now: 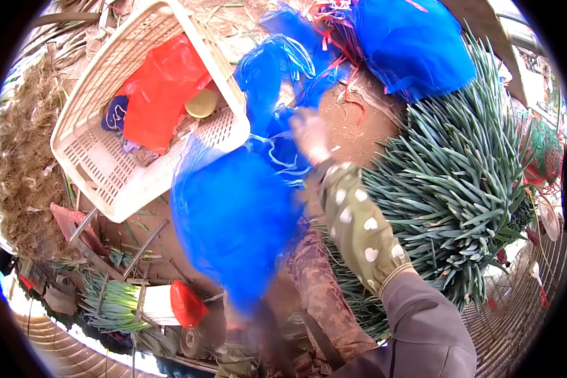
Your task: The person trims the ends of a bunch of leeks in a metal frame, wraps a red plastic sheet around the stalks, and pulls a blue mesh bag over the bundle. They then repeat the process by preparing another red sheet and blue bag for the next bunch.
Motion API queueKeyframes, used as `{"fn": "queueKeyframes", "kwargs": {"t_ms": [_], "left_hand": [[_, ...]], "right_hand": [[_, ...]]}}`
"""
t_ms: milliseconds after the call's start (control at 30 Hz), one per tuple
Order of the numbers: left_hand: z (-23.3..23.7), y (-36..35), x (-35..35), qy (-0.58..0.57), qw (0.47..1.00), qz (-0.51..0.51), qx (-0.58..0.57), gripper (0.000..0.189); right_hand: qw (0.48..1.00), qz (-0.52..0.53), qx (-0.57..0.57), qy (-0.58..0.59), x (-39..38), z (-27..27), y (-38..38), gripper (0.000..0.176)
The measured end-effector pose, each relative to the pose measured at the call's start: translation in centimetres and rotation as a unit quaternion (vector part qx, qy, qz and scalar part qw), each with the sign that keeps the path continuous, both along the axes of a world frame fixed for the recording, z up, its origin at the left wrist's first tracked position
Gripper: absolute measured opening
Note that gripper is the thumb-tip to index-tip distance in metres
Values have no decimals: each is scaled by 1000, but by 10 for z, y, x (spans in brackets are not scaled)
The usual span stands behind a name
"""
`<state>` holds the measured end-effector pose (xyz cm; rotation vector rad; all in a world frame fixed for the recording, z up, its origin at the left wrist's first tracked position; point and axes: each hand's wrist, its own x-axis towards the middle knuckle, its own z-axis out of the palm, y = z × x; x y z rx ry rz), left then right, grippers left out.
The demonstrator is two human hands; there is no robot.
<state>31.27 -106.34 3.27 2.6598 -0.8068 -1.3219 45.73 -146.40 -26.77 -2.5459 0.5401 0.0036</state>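
Note:
A blue sheet-like bag (236,211), smeared by motion, spreads across the middle in front of my legs. My right hand (310,134) reaches forward, blurred, beside the bunched blue bags with white drawstrings (277,63); I cannot tell if its fingers grip them. Over that forearm is a green sleeve cover with white hearts (357,217). Close below the bag's lower end, my left hand (232,315) shows only in part, its fingers hidden behind the blue material.
A cream plastic crate (148,183) tilts at upper left, holding a red bag (164,88) and a yellow round thing (201,104). Green onions (447,183) are heaped at right. A bundle with a red-wrapped end (186,304) lies lower left, near metal bars (146,249). Another blue bag (412,47) is at the top.

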Motion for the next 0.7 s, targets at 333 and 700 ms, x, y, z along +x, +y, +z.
{"fn": "queueKeyframes", "kwargs": {"t_ms": [333, 700], "left_hand": [[-28, -67, 51, 110, 977, 174, -56, 40], [-49, -232, 168, 413, 575, 597, -378, 56]], "right_hand": [[911, -229, 284, 195, 35, -46, -80, 47], [828, -322, 329, -319, -13, 347, -93, 25]]}}
